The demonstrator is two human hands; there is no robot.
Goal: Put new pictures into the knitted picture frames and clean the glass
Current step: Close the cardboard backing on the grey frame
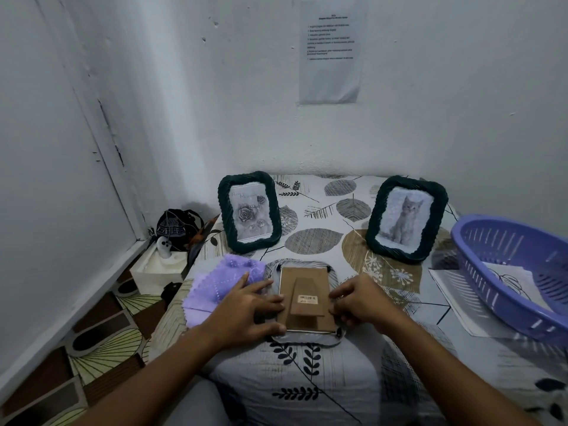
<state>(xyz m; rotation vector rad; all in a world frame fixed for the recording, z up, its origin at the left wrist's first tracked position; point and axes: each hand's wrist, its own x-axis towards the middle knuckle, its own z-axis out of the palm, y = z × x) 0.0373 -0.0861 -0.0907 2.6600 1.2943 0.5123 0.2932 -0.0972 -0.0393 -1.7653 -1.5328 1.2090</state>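
1. Lying face down at the near middle of the patterned bedsheet (307,379): third knitted frame (333,273), pale border, brown cardboard backing (302,284) with folded easel stand and barcode sticker uppermost.
2. Resting on the frame's left edge: left hand (249,315), fingers fairly straight, fingertips on the backing's left side, thumb at the near corner; pressing rather than gripping.
3. Working at the frame's right edge: right hand (362,302), fingers curled in toward what appears to be a small retaining clip; whether the clip is actually pinched cannot be told.
4. Standing upright at the far side, well apart from each other: dark green frame with rose picture (249,212) to the left, dark green frame with cat picture (405,218) to the right.
5. Lying just beside the face-down frame, partly under the left hand: lilac cleaning cloth (215,287).
6. Sitting at the right edge: lilac plastic basket (504,259), with printed sheets (455,296) inside and beneath it.
7. Judged stage: opening or closing the backing of the third frame.
8. Judged risks: soft bedding giving way under uneven pressure, stressing the glass beneath; a forced clip bending or nicking a fingertip; backing lifted carelessly letting the glass slide out; bare fingers smearing the pane before wiping.
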